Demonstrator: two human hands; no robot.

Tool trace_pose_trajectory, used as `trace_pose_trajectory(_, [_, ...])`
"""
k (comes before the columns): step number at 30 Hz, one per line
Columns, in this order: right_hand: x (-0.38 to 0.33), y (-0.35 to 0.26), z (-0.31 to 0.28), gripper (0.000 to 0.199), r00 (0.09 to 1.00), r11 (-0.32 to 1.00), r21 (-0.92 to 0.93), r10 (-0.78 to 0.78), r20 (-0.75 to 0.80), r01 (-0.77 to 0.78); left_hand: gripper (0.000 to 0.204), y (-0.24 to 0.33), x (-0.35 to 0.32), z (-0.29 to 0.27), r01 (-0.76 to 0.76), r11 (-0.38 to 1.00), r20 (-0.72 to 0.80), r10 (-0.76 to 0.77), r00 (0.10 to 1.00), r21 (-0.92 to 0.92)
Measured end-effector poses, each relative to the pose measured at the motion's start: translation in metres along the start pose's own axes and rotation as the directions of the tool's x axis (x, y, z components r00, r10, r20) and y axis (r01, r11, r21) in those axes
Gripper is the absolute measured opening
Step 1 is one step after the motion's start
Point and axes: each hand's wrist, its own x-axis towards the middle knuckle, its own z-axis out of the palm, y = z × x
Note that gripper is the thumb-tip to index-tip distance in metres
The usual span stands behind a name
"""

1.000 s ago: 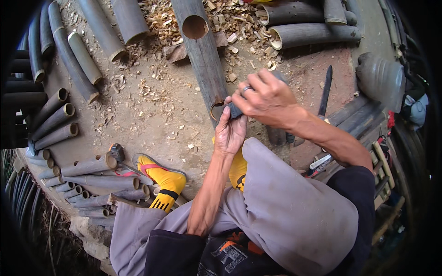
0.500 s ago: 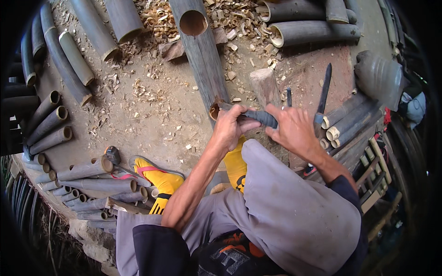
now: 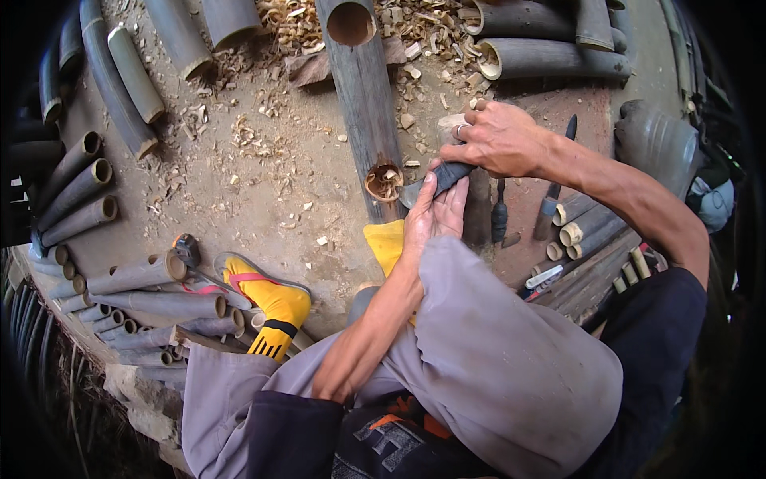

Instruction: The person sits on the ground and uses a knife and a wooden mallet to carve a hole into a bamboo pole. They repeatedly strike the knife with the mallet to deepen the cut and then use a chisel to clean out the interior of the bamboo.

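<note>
- Since the earlier frame the right hand (image 3: 499, 140) has drawn back toward the cut hole (image 3: 384, 182) in the long bamboo pole (image 3: 363, 96), and both hands now meet just right of that hole.
- Right hand: fingers closed around the dark handle of a blade (image 3: 443, 177), a ring on one finger; the grip sits over the top, which looks suited to pressing the edge down.
- Left hand (image 3: 435, 215): palm turned up, fingers curled loosely against the underside of the blade handle, seemingly steadying it from below; it holds nothing else.
- The blade tip lies just beside the ragged oval hole, whose rim shows pale fresh fibres.
- The pole runs away from the person between the feet, with its open end (image 3: 351, 22) at the top of the view; a yellow sock (image 3: 386, 243) presses near its lower end, probably to keep it from rolling.
- The other foot, in a yellow sock and sandal (image 3: 267, 299), rests well to the left beside stacked short bamboo tubes (image 3: 132, 275).
- Dark-handled tools (image 3: 499, 215) lie on the ground just right of the hands, within easy reach.
- Wood chips (image 3: 279, 20) are scattered around the pole's far end.
- No packages, labels or signs are legible here.
</note>
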Motion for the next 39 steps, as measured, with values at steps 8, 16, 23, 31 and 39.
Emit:
trace_pose_trajectory(8, [-0.023, -0.046, 0.036, 0.040, 0.904, 0.773, 0.482, 0.281, 0.323, -0.412, 0.028, 0.030, -0.019, 0.020, 0.283, 0.873, -0.391, -0.117, 0.913, 0.398])
trace_pose_trajectory(16, [-0.002, -0.168, 0.083, 0.033, 0.729, 0.038, 0.881, 0.578, 0.365, -0.471, 0.025, 0.105, -0.007, -0.003, 0.081, -0.302, -0.166, -0.267, 0.949, 0.950])
trace_pose_trajectory(23, [-0.018, -0.123, 0.029, 0.044, 0.780, 0.423, 0.680, 0.503, 0.373, -0.599, 0.026, 0.069, -0.011, 0.002, 0.431, 0.528, -0.375, -0.217, 0.901, 0.732])
trace_pose_trajectory(31, [-0.012, -0.038, 0.004, 0.035, 0.951, 0.958, 0.187, 0.165, 0.260, -0.217, 0.035, 0.011, -0.016, -0.006, 0.088, 0.975, -0.085, -0.072, 0.994, 0.206])
trace_pose_trajectory(39, [-0.024, -0.095, 0.060, 0.033, 0.897, 0.487, 0.760, 0.326, 0.299, -0.431, 0.029, 0.052, -0.023, 0.004, 0.379, 0.636, -0.394, -0.126, 0.910, 0.672])
